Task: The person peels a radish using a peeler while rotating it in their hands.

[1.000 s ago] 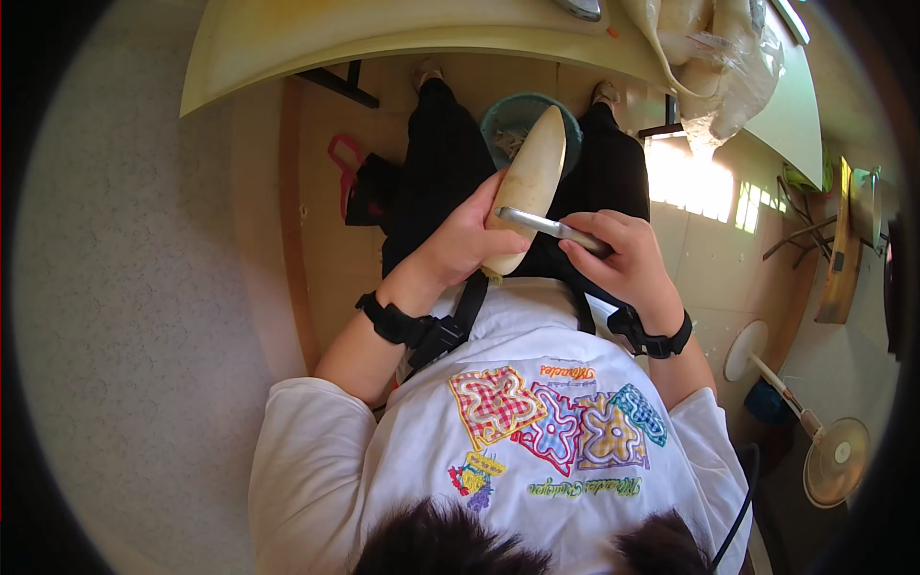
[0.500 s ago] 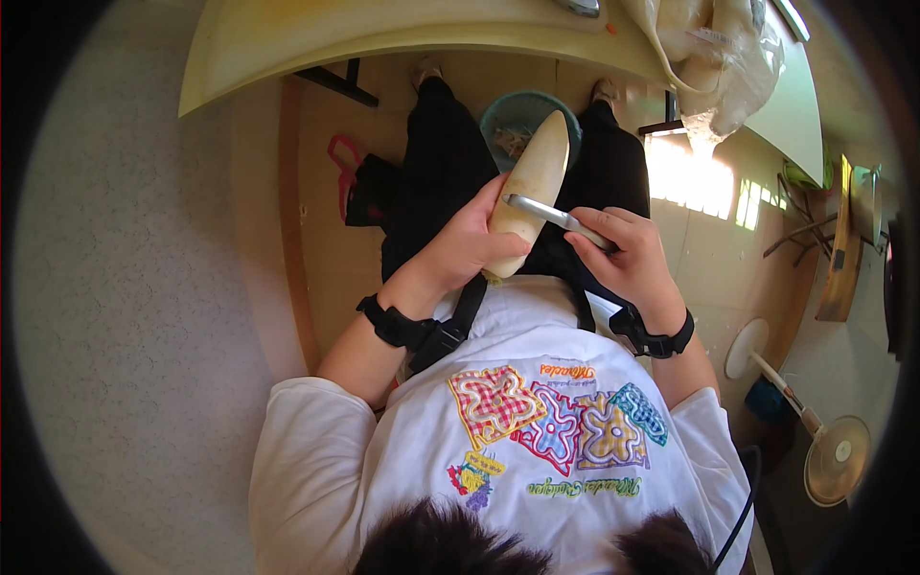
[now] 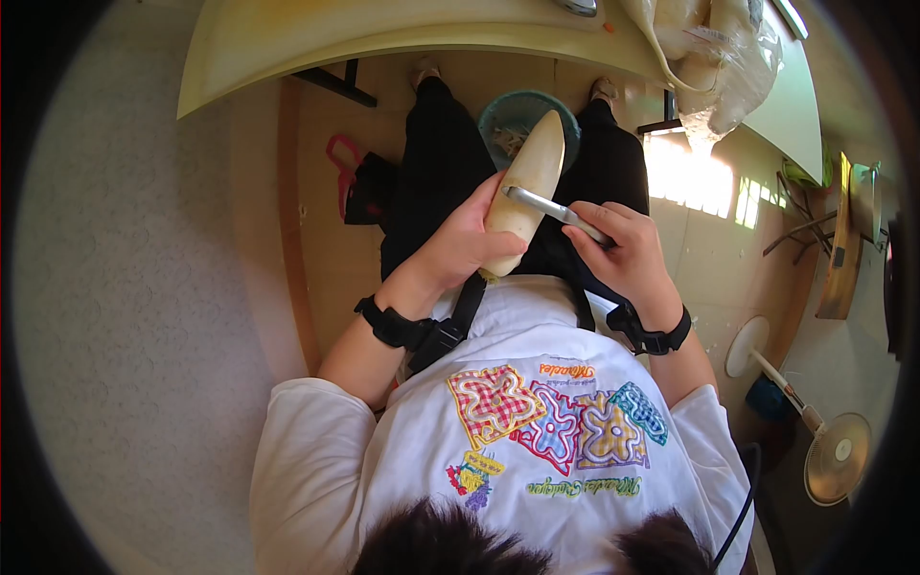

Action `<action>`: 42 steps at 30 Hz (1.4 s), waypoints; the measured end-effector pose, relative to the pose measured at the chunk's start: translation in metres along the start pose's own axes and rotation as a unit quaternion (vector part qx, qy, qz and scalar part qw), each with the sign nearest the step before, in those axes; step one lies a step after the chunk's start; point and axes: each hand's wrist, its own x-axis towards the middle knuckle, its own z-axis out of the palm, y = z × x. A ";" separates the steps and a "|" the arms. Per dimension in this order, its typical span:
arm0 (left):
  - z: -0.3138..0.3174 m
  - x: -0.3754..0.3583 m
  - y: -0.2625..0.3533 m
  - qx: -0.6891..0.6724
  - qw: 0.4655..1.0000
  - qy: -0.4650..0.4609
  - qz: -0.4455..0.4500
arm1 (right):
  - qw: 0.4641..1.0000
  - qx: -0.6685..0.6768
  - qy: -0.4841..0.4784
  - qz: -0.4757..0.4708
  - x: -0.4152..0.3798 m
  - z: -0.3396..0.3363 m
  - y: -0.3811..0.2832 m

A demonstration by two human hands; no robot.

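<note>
A long white radish is tilted above my lap, its tapered end pointing up and away. My left hand grips its lower part, thumb across the near side. In my right hand is a silver vegetable peeler, fingers wrapped round its handle. The peeler's head rests against the middle of the radish. Below, between my legs, stands a bluish-green basin with pale peelings in it, partly hidden by the radish.
A pale table edge runs across the top. Clear plastic bags with white radishes hang over its right side. A pink-handled dark bag is on the floor at left. A fan stands at lower right.
The peeler has shifted slightly up along the radish and a little left. Both hands keep their grip, and the radish has barely moved.
</note>
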 end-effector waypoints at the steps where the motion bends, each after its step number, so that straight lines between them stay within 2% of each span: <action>1: 0.000 0.000 0.000 -0.002 1.000 -0.003 -0.004 | 1.000 -0.003 0.002 0.000 0.000 0.000 0.000; 7: 0.000 -0.001 -0.001 -0.009 1.000 -0.010 -0.012 | 0.999 -0.028 0.034 -0.005 0.001 0.001 0.002; 27: 0.003 -0.003 -0.001 0.026 1.000 0.006 0.001 | 0.997 -0.055 0.044 -0.018 0.002 -0.002 0.001; 35: 0.004 -0.008 0.005 0.003 0.999 -0.008 -0.043 | 0.995 -0.080 0.060 -0.030 0.005 -0.001 0.007; 42: 0.004 -0.006 0.005 0.001 0.999 -0.013 -0.041 | 0.990 -0.118 0.067 -0.040 0.004 -0.001 0.008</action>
